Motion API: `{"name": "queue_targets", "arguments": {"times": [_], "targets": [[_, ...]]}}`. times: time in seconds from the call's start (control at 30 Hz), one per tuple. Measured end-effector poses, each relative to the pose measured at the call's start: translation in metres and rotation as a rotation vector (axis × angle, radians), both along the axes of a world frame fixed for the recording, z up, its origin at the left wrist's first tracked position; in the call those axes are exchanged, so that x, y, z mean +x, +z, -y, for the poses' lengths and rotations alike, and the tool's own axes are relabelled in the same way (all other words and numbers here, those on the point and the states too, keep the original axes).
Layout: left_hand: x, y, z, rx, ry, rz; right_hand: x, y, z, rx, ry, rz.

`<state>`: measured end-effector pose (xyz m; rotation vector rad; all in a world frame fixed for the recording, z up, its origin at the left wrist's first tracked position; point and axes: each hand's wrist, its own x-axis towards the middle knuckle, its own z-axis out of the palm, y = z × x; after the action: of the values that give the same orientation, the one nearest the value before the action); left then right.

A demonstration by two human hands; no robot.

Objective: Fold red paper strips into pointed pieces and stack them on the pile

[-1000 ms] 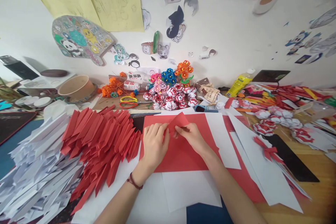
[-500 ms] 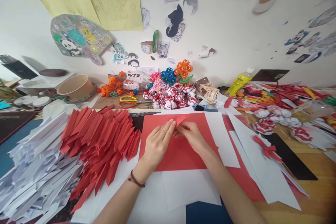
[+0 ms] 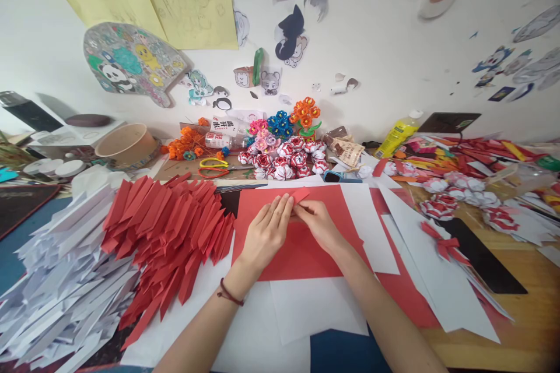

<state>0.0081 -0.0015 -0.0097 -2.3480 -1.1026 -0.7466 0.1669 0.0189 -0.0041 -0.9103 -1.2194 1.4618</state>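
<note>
Paper piece (image 3: 301, 193), red, small, at the far part of a larger red sheet (image 3: 306, 262), between both hands: left hand (image 3: 266, 230) with fingers straight and side by side over it, thumb hidden, so whether it grips cannot be told; right hand (image 3: 317, 224) with thumb and forefinger pinched on its near edge. Beneath and around the sheet, white sheets (image 3: 321, 309); to its left, a heap of folded red strips (image 3: 161, 227), then a heap of folded white strips (image 3: 70, 285). Beyond, on the tabletop (image 3: 525, 320), scissors (image 3: 214, 164), red-and-white paper flowers (image 3: 284, 158) and a yellow bottle (image 3: 398, 135).
</note>
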Motion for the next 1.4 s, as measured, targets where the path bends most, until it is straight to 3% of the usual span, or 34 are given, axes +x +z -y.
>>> {"name": "queue_targets", "arguments": {"times": [0.27,0.53,0.67,0.83,1.0,1.13,1.4], "targets": [[-0.003,0.001,0.001,-0.068,0.014,0.030,0.001,0.008,0.003,-0.019,0.082,0.021],[0.003,0.002,0.006,-0.192,-0.033,0.160,0.009,0.002,-0.002,0.047,-0.015,0.112],[0.006,0.013,0.010,-0.375,-0.012,0.373,0.013,0.002,-0.003,0.083,-0.029,0.188],[0.002,0.018,0.003,-0.725,0.062,0.802,0.013,0.006,0.001,0.120,0.033,0.289],[-0.003,0.014,-0.006,-0.974,-0.065,1.122,0.012,0.008,0.003,0.163,0.095,0.352],[-0.005,0.013,-0.006,-1.119,-0.170,1.245,0.013,0.009,0.003,0.170,0.159,0.357],[-0.004,0.016,-0.004,-1.078,-0.124,1.213,0.013,0.008,0.002,0.164,0.172,0.366]]}}
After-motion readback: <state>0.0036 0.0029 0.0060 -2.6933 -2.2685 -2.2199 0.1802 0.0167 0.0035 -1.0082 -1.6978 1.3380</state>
